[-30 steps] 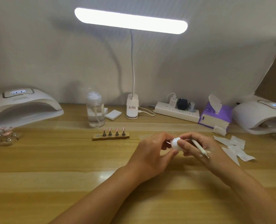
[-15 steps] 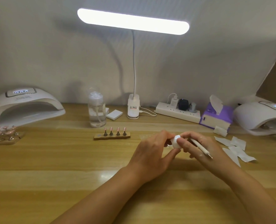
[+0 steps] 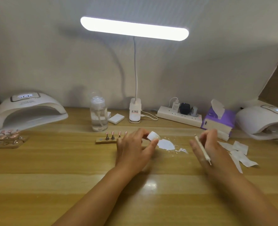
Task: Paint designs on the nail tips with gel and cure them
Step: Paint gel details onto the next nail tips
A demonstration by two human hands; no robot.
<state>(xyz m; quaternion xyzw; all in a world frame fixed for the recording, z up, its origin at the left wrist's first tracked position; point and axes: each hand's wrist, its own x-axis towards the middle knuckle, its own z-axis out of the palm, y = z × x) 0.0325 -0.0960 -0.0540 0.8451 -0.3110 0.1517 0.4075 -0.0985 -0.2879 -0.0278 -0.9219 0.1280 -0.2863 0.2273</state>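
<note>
My left hand (image 3: 135, 149) pinches a small white gel pot (image 3: 153, 136) between thumb and fingers, just above the table. Right of it lies a white smear or patch (image 3: 166, 144) on the wood. My right hand (image 3: 208, 149) holds a thin white dotting pen (image 3: 202, 150) that lies across its fingers, metal tip toward me. A wooden holder (image 3: 102, 141) with several pink nail tips (image 3: 112, 133) on stands sits just left of my left hand. White curing lamps stand at the left (image 3: 27, 110) and right (image 3: 262, 119).
A clear pump bottle (image 3: 98, 116), a desk lamp base (image 3: 135, 111), a power strip (image 3: 179, 117) and a purple tissue box (image 3: 218, 119) line the back. White paper wipes (image 3: 239, 152) lie at the right. Another tray of nail tips (image 3: 4, 137) sits at the far left.
My hands were together on the white pot; they have parted. The right hand moved right with the pen, the left keeps the pot, and a white patch shows between them.
</note>
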